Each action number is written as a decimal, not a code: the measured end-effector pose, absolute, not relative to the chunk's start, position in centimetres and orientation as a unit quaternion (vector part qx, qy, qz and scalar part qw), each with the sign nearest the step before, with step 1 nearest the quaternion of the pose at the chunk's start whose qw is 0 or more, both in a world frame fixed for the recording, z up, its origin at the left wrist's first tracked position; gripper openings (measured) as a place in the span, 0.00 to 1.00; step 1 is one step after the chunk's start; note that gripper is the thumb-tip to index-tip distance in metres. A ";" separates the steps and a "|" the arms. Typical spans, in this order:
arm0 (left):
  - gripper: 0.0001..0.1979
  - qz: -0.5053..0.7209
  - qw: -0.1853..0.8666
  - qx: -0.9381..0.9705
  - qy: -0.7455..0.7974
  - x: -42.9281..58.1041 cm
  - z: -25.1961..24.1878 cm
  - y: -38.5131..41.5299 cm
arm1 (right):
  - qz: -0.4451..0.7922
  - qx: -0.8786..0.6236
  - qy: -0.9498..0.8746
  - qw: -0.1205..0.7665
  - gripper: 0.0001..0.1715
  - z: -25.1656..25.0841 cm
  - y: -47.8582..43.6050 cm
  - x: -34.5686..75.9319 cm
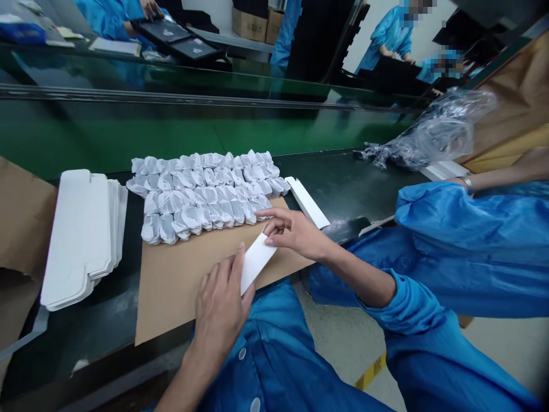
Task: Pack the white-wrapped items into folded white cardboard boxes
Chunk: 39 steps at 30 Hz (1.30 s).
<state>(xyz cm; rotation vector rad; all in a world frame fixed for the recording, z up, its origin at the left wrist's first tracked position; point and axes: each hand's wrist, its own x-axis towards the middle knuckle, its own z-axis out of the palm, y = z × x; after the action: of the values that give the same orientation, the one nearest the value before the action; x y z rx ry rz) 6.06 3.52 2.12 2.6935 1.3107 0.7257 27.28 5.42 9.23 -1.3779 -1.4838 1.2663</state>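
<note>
Both of my hands hold a slim white box [256, 260], tilted above the front part of a brown cardboard sheet [171, 286]. My left hand [221, 297] wraps round its lower left end, thumb along the near side. At the upper end, the thumb and bent fingers of my right hand [291, 232] pinch the box while the index finger points left. Just beyond, rows of small items wrapped in white paper [206, 194] lie on the cardboard. Another slim white box [307, 201] rests right of these rows.
A stack of flat white box blanks [81, 234] lies at left beside a brown carton [26, 217]. Clear plastic bags [437, 134] sit at the back right. A co-worker's blue sleeve [463, 217] is close on my right. Behind the bench runs a green barrier [180, 129].
</note>
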 end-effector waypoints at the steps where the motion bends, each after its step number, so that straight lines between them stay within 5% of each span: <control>1: 0.36 0.238 0.073 0.878 0.410 6.4 2.0 3.6 | 0.499 -0.533 -0.575 0.370 0.33 9.2 5.3 27.9; 5: 0.36 0.251 0.188 0.871 0.378 6.9 1.6 3.8 | 0.464 -0.524 -0.644 0.309 0.36 9.7 4.1 29.3; 15: 0.36 0.293 0.152 0.890 0.316 7.5 2.1 2.6 | 0.382 -0.470 -0.766 0.215 0.29 13.0 1.5 30.8; 19: 0.40 0.354 0.063 0.877 0.317 7.5 1.8 2.5 | 0.319 -0.473 -0.772 0.280 0.35 14.7 -0.2 31.4; 23: 0.45 0.403 0.000 0.862 0.307 6.7 1.8 2.0 | 0.205 -0.555 -0.652 0.474 0.19 15.1 -3.2 32.1; 27: 0.44 0.424 0.000 0.831 0.361 6.8 2.3 1.2 | 0.161 -0.542 -0.591 0.576 0.23 11.8 -5.7 29.4; 31: 0.43 0.384 0.174 0.799 0.430 9.4 2.5 0.7 | 0.266 -0.589 -0.579 0.497 0.41 7.4 -4.4 25.0; 36: 0.43 0.239 0.542 0.718 0.365 14.0 1.8 2.0 | 0.159 -0.688 -0.591 0.390 0.33 5.0 -0.5 27.3; 39: 0.43 0.207 0.576 0.718 0.331 15.2 1.4 2.5 | 0.064 -0.736 -0.608 0.292 0.26 4.8 0.4 30.7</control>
<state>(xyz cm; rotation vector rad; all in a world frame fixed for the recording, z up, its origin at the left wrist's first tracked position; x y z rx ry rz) 15.25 2.53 1.39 1.6823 0.7753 0.4842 30.67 0.44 4.76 -1.9604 -1.6208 0.1711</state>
